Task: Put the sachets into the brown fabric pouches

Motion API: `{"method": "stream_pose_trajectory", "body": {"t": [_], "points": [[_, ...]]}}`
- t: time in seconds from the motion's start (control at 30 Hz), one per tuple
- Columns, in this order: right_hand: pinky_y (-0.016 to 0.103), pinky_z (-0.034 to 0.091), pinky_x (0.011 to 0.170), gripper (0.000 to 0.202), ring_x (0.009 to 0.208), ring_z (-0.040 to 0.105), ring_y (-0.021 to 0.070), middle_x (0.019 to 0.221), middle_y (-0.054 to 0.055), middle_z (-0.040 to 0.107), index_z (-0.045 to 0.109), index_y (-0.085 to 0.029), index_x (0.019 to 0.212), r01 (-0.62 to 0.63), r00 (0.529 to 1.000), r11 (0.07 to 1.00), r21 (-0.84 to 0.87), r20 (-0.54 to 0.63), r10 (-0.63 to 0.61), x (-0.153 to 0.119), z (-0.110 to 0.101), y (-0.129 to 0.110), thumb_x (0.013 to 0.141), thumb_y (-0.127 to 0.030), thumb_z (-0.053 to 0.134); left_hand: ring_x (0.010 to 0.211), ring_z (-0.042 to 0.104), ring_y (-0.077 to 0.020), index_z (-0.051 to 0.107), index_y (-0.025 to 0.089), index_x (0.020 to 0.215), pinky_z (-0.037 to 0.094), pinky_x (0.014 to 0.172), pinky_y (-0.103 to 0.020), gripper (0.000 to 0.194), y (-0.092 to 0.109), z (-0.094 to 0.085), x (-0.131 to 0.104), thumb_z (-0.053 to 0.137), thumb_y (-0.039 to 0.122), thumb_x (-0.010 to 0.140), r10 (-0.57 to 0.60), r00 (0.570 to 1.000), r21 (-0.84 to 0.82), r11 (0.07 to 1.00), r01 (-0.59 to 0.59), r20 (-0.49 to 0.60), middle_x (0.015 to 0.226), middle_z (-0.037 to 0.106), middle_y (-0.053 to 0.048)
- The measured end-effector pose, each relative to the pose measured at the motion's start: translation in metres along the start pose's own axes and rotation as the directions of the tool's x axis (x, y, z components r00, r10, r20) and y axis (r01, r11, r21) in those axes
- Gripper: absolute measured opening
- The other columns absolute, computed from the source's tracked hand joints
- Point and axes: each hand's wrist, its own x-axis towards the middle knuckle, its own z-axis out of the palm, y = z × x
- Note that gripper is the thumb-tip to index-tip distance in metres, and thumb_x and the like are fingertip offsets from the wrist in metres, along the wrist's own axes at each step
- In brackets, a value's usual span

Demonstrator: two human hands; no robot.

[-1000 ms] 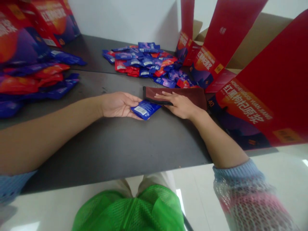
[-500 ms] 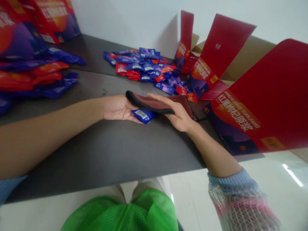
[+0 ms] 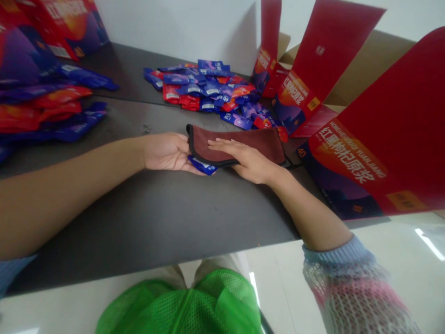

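A brown cloth with black edging [image 3: 250, 139] lies folded over most of a blue sachet [image 3: 202, 166], of which only the front edge shows. My left hand [image 3: 168, 152] is palm up at the cloth's left end, with the sachet gripped at its fingers, which are partly hidden under the cloth. My right hand [image 3: 245, 160] rests palm down on top of the cloth, its fingers stretched out flat.
Behind the cloth lies a pile of blue and red sachets [image 3: 208, 90]. More sachets [image 3: 52, 109] are heaped at the left, before red boxes [image 3: 74, 25]. Open red boxes [image 3: 392, 125] stand along the right. The grey table [image 3: 167, 208] ends in front of me.
The cloth has tipped flatter, showing more of its top face and covering more of the blue sachet. My right hand has turned flatter onto it.
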Motion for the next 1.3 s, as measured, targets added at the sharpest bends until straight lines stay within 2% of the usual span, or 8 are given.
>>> {"method": "stream_pose_trajectory", "body": {"t": [0.33,0.43,0.53,0.63,0.8,0.93,1.07,1.3], "points": [[0.052,0.031,0.126,0.072,0.153,0.039,0.0261,0.160,0.013,0.048,0.048,-0.012,0.153,-0.182,0.981,0.965,-0.187,0.026,0.190,-0.006,-0.013,0.011,0.081,-0.006,0.044,0.101,0.076,-0.0269,0.053,-0.002,0.136,0.047,0.110,-0.054,0.040,-0.002,-0.016,0.008,0.051,0.005,0.096,-0.008,0.990,-0.012,1.000,0.010,0.143,0.109,0.078,-0.020],[0.061,0.032,0.123,0.073,0.152,0.040,0.0287,0.161,0.012,0.047,0.049,-0.016,0.153,-0.253,0.964,0.935,-0.247,0.013,0.264,-0.009,-0.018,0.015,0.081,-0.006,0.045,0.101,0.077,-0.0265,0.056,-0.001,0.135,0.050,0.108,-0.049,0.041,-0.003,-0.019,0.010,0.052,0.004,0.095,0.006,0.981,-0.039,0.999,0.002,0.195,0.110,0.078,-0.018],[0.072,0.016,0.124,0.079,0.153,0.038,0.0317,0.157,0.008,0.053,0.053,-0.021,0.150,-0.262,0.964,0.909,-0.326,-0.036,0.265,-0.011,-0.023,0.012,0.073,-0.002,0.047,0.101,0.077,-0.0256,0.055,-0.001,0.140,0.052,0.107,-0.046,0.044,-0.004,-0.021,0.011,0.053,0.006,0.096,0.008,0.979,-0.029,1.000,-0.002,0.204,0.112,0.078,-0.018],[0.067,0.005,0.128,0.081,0.152,0.039,0.0294,0.155,0.007,0.056,0.052,-0.022,0.150,-0.183,0.980,0.938,-0.293,-0.127,0.151,-0.012,-0.027,-0.001,0.072,-0.003,0.048,0.100,0.077,-0.0260,0.056,0.000,0.140,0.053,0.105,-0.046,0.045,-0.006,-0.022,0.011,0.055,0.006,0.095,0.025,0.979,-0.027,0.999,-0.020,0.201,0.109,0.078,-0.019],[0.054,0.021,0.129,0.073,0.152,0.040,0.0243,0.160,0.003,0.049,0.047,-0.027,0.155,0.040,0.994,0.998,-0.054,-0.097,-0.045,-0.009,-0.019,-0.031,0.084,-0.010,0.047,0.096,0.078,-0.0269,0.060,0.000,0.134,0.055,0.103,-0.048,0.045,-0.006,-0.014,0.009,0.052,-0.002,0.089,0.045,0.991,-0.012,0.999,-0.044,0.125,0.103,0.080,-0.019],[0.049,0.032,0.126,0.079,0.152,0.039,0.0209,0.162,0.002,0.044,0.059,-0.026,0.147,0.170,0.985,0.984,0.054,-0.014,-0.170,-0.001,-0.003,-0.038,0.073,-0.002,0.044,0.085,0.078,-0.0203,0.052,0.000,0.142,0.053,0.105,-0.045,0.054,-0.004,0.002,0.005,0.045,-0.007,0.088,0.050,0.996,0.022,0.999,-0.049,-0.074,0.104,0.080,-0.017],[0.045,0.041,0.121,0.086,0.146,0.048,0.0188,0.155,-0.002,0.053,0.068,-0.029,0.136,0.064,0.996,0.998,-0.024,-0.067,-0.065,0.003,0.000,-0.023,0.062,0.005,0.040,0.080,0.078,-0.0214,0.048,-0.006,0.142,0.053,0.103,-0.050,0.051,-0.001,0.006,0.002,0.039,-0.007,0.092,0.013,0.999,0.013,1.000,-0.012,-0.048,0.098,0.080,-0.019],[0.041,0.049,0.114,0.080,0.140,0.056,0.0209,0.143,0.000,0.065,0.073,-0.027,0.130,-0.202,0.979,0.954,-0.221,-0.078,0.189,-0.007,-0.016,0.012,0.066,0.010,0.041,0.093,0.078,-0.0246,0.051,-0.008,0.138,0.057,0.096,-0.044,0.040,-0.001,-0.006,0.004,0.043,0.003,0.100,-0.016,0.996,-0.007,1.000,0.016,0.085,0.104,0.079,-0.022]]}}
